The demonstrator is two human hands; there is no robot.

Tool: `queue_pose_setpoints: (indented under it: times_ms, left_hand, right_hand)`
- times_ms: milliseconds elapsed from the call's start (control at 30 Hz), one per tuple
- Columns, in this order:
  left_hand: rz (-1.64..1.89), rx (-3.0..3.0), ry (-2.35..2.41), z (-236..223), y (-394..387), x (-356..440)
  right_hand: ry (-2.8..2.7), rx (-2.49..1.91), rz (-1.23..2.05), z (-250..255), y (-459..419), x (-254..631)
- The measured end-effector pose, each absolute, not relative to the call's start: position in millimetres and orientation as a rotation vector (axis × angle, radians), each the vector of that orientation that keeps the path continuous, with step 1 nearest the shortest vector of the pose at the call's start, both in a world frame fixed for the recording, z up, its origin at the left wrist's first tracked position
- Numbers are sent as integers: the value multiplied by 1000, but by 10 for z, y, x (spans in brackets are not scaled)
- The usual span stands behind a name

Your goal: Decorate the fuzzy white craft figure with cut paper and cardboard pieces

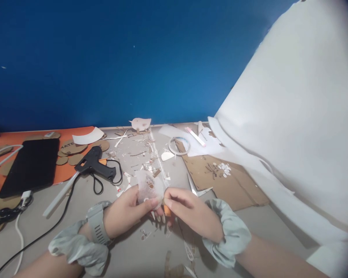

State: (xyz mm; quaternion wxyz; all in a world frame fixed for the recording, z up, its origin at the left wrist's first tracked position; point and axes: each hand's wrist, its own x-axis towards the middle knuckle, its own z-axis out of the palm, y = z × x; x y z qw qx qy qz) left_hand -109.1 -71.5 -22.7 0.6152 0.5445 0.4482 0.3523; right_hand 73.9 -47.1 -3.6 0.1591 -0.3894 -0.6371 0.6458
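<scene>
My left hand (pixel 127 211) pinches a small translucent white paper piece (pixel 149 187) with a brown spot on it, held upright over the grey table (pixel 261 227). My right hand (pixel 188 211) is closed too, fingers pressed against the paper's lower right edge, with a small orange object (pixel 167 211) showing between its fingers. A grey watch (pixel 98 223) sits on my left wrist, and pale green scrunchies are on both wrists. The two hands meet at the paper.
A black glue gun (pixel 95 164) with its cord lies left of centre, beside a black tablet (pixel 31 165) on an orange sheet. Scissors (pixel 195 187), a tape ring (pixel 179 146), brown cardboard (pixel 220 175) and paper scraps lie behind my hands. A large white sheet (pixel 301 127) rises on the right.
</scene>
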Motion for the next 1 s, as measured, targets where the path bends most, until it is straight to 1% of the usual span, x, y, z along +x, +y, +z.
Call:
queue_pose_setpoints:
  times_ms: [167, 567, 1000]
  left_hand:
    - [789, 1278, 1038, -232, -726, -1099]
    - [755, 1327, 1051, -227, -711, -1107]
    - [747, 1307, 1072, -253, -721, -1111]
  right_hand:
    - [-1733, -1101, 1940, -42, -467, 734]
    - [-1814, -1141, 1809, -17, -480, 740]
    - [-1717, -1143, 1828, -58, -458, 766]
